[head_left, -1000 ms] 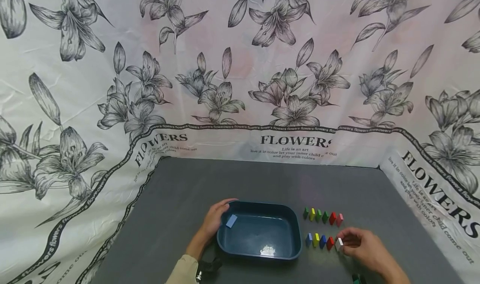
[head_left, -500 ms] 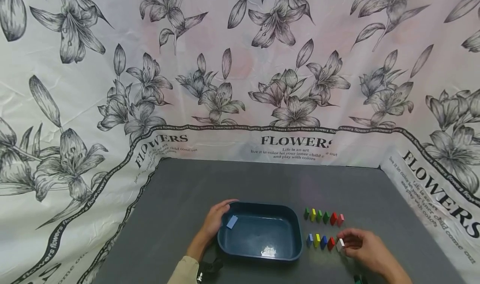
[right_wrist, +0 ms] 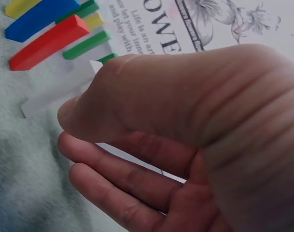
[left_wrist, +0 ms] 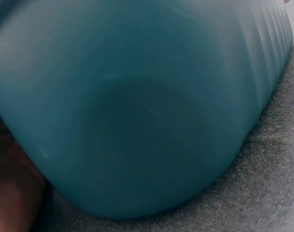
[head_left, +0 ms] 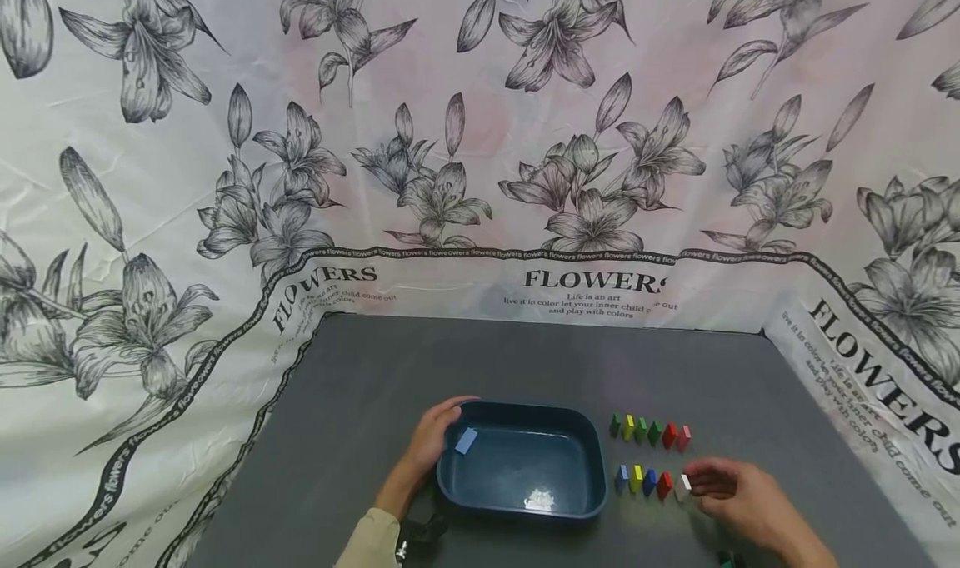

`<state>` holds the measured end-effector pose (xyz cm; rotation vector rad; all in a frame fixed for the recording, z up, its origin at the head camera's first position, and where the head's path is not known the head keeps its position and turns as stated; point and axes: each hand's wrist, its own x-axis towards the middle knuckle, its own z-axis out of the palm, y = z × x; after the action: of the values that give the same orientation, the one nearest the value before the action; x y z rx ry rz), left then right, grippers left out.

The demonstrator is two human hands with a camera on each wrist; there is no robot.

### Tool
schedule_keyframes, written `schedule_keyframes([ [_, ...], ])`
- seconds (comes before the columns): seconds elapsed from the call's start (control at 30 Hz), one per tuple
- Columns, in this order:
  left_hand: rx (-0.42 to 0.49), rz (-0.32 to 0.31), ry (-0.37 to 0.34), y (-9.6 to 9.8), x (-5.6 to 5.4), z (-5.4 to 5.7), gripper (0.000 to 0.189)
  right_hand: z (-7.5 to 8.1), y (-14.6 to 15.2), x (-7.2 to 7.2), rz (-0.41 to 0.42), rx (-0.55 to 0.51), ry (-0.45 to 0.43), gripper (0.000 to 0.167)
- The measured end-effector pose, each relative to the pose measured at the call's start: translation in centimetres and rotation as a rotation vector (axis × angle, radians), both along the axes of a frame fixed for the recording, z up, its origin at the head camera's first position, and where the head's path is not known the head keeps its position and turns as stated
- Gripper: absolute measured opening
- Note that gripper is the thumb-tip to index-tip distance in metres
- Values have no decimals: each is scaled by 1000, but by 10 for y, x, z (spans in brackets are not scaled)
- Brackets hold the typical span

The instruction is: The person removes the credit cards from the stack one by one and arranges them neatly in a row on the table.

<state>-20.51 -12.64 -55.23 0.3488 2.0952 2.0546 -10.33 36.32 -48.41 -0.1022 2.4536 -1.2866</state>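
Observation:
A dark blue plastic basin (head_left: 525, 472) stands on the grey table, with a light blue domino (head_left: 466, 441) lying inside near its left wall. My left hand (head_left: 429, 445) grips the basin's upper left corner; in the left wrist view the outer wall (left_wrist: 142, 135) fills most of the frame. A white domino (head_left: 682, 487) stands upright at the right end of the front row. Just right of it is my right hand (head_left: 742, 500), fingers loosely extended and holding nothing. In the right wrist view the thumb overlaps the white domino (right_wrist: 55, 92), beside a red domino (right_wrist: 48, 43).
The front row also has a light blue (head_left: 622, 478), a yellow (head_left: 636, 479) and a blue domino (head_left: 650, 481). Behind it runs a second row of several upright dominoes, green (head_left: 656, 432), yellow, red and pink. A flower-printed cloth (head_left: 450, 285) borders the table.
My right hand has let go of the white domino and drawn slightly right, leaving it standing at the row's end. The left hand and basin keep their places.

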Motion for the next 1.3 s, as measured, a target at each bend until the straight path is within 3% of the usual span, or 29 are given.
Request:
schedule_keyframes([
  [0.2,0,-3,-6,0,-1,-1,43,11,7,5,11,24,5,38],
  [0.6,7,2,-7,0,-3,-1,44,42,10,10,-19,232,108,39],
  [0.83,-5,4,-10,0,-2,-3,44,58,4,7,-33,296,96,39],
  [1.3,-23,9,15,1,-4,-3,43,83,-21,-3,-1,406,235,36],
])
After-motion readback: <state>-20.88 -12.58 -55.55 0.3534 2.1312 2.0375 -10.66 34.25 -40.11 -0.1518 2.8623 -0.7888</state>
